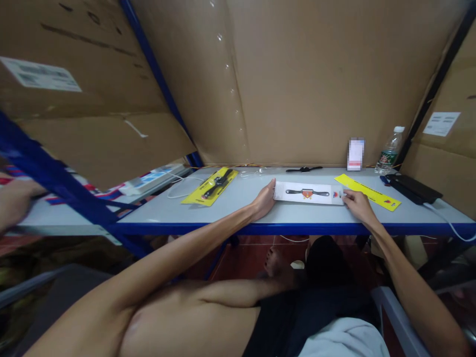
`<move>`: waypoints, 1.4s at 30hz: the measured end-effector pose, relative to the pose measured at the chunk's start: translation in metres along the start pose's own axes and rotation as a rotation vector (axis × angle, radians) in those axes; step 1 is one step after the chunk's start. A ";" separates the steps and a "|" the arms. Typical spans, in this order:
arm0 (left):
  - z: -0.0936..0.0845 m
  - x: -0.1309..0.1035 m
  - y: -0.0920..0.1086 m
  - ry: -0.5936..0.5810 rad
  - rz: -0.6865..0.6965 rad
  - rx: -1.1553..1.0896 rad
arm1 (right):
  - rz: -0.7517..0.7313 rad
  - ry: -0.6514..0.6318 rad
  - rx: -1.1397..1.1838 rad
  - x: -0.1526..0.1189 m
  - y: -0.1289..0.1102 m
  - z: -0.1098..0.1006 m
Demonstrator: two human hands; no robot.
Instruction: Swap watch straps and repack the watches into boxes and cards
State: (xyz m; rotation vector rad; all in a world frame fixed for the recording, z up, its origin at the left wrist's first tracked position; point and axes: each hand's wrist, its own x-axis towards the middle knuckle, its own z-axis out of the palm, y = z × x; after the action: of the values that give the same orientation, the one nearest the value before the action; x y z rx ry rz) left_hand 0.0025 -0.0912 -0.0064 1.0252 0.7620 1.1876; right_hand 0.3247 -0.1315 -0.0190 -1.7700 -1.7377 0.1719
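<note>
A long white printed card with a picture of a spokeshave on it lies stretched between my hands, just over the front part of the table. My left hand grips its left end. The right end is pinched by the fingers of my right hand. Behind the card a black spokeshave rests near the back edge. To the left lies a yellow card package with a black spokeshave on it. Just beyond my right hand is a flat yellow card.
On the right are a black box-like device with a white cable, a water bottle and a propped phone. Clear plastic lies at the back. Blue posts and cardboard walls enclose the table. Another person's hand is at far left.
</note>
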 end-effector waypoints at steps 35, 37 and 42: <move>-0.003 -0.008 0.000 -0.012 -0.002 0.202 | -0.060 0.093 -0.141 -0.023 -0.006 0.006; 0.001 -0.011 0.000 -0.032 0.011 0.330 | -0.055 0.129 -0.078 -0.020 -0.002 0.007; 0.016 -0.018 0.005 -0.107 0.314 0.794 | -0.006 0.173 0.079 -0.013 0.009 0.009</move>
State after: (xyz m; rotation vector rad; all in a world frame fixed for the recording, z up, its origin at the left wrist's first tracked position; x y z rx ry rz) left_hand 0.0104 -0.1124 0.0038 1.9033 1.0444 1.0874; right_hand 0.3259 -0.1395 -0.0352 -1.6712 -1.5917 0.0811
